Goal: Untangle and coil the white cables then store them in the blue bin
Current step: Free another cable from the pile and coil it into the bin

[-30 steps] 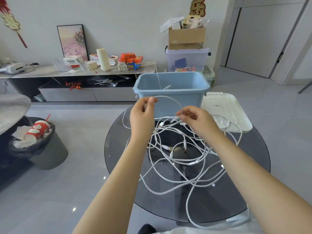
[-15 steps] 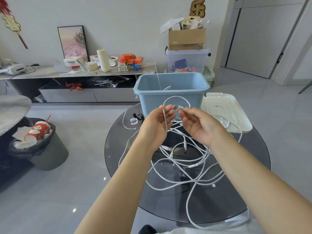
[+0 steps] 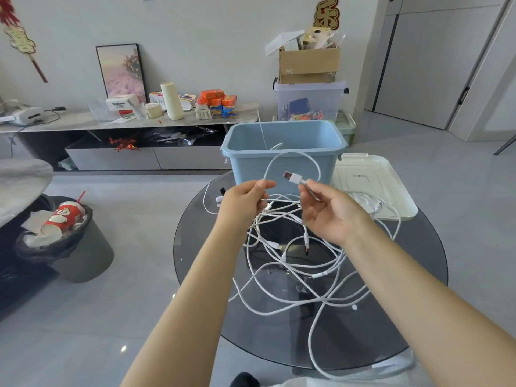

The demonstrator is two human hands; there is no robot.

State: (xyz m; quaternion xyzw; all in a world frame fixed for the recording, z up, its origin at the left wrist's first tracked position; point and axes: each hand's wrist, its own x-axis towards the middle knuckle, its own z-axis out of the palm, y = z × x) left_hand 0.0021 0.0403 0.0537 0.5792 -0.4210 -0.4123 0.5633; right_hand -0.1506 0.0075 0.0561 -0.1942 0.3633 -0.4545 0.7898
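Observation:
A tangle of white cables lies on the round dark glass table. Both hands are raised over it, in front of the blue bin. My left hand pinches one white cable between thumb and fingers. My right hand pinches the same cable just behind its white USB plug, which points left. Between the hands the cable arches up in a small loop in front of the bin's wall. A thin white strand shows inside the bin.
A white bin lid lies on the table right of the bin. One cable hangs over the table's near edge. A grey waste bin full of rubbish stands on the floor at left. A low sideboard runs along the wall.
The hands came together from holding the cable apart, and a small loop now arches between them. My right hand now shows the USB plug at its fingertips.

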